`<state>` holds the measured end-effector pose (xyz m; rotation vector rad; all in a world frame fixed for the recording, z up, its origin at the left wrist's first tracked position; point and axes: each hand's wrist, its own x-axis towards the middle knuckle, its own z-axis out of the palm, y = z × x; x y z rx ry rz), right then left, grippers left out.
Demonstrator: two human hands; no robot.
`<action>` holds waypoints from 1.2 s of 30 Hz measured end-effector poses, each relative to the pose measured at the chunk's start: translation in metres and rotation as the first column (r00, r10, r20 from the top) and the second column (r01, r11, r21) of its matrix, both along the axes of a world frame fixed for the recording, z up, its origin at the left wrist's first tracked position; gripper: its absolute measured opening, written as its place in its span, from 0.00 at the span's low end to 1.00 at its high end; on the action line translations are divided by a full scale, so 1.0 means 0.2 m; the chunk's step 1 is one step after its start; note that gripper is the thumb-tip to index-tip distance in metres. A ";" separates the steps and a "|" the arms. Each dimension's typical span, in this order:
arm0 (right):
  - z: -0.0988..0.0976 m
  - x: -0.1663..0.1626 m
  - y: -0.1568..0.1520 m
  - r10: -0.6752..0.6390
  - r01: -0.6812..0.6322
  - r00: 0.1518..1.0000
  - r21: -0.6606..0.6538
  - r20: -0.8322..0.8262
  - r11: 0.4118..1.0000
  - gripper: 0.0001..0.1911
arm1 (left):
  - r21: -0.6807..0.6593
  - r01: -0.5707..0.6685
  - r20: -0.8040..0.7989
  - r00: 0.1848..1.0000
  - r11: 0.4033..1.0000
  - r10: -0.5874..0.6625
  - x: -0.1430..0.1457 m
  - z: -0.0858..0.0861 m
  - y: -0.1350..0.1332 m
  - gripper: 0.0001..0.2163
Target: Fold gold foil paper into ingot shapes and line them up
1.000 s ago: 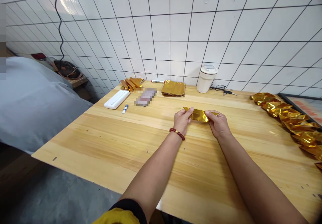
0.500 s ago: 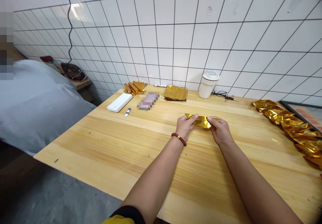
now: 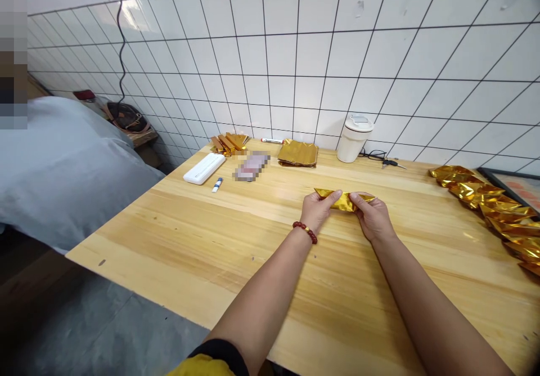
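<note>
Fingers (image 3: 334, 197) of left hand (image 3: 317, 213), right hand (image 3: 373, 219) pinch foil (image 3: 345, 202), palms seemingly down.

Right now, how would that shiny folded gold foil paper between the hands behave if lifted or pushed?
The shiny folded gold foil paper is probably very light and thin: the left hand and right hand pinch it by fingertips alone. Its sharp creases suggest it holds folds yet crumples easily. The glossy face may slide on the smooth wooden table.

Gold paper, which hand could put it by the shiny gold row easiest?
Probably the right hand: it pinches the gold paper, and the gold row lies on its side.
</note>
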<state>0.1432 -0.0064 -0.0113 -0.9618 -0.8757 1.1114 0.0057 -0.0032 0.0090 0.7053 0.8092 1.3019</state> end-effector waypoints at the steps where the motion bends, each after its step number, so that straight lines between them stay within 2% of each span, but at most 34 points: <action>1: 0.00 0.00 0.00 0.012 -0.012 1.000 -0.005 0.000 1.000 0.17 | -0.004 0.006 0.005 1.000 1.000 -0.006 0.00 0.00 0.00 0.16; 8: 0.00 0.01 0.00 0.094 -0.094 0.995 -0.005 0.017 0.996 0.18 | -0.050 -0.007 0.025 1.000 0.999 0.008 -0.01 0.00 0.01 0.17; 13: 0.00 0.01 0.01 0.083 -0.083 0.996 -0.007 0.030 0.997 0.18 | 0.009 0.041 -0.040 0.998 0.999 -0.040 0.00 -0.04 0.02 0.20; 16: -0.01 0.01 0.00 0.089 -0.089 0.996 0.002 0.026 0.996 0.18 | 0.024 0.028 -0.068 0.997 0.999 -0.027 0.01 -0.05 0.02 0.19; 22: 0.00 0.00 0.00 0.040 -0.040 0.998 0.005 0.047 0.999 0.20 | -0.009 -0.006 -0.036 0.999 1.000 0.006 0.01 -0.05 0.02 0.15; 27: 0.01 -0.01 0.01 0.020 -0.020 0.999 -0.008 0.043 1.000 0.21 | -0.010 0.011 -0.013 1.000 1.000 -0.011 0.00 -0.04 0.02 0.16; 36: -0.03 0.03 0.03 0.004 -0.004 1.000 -0.035 0.017 0.999 0.21 | -0.012 0.068 -0.029 0.997 0.998 -0.069 -0.04 -0.09 0.06 0.17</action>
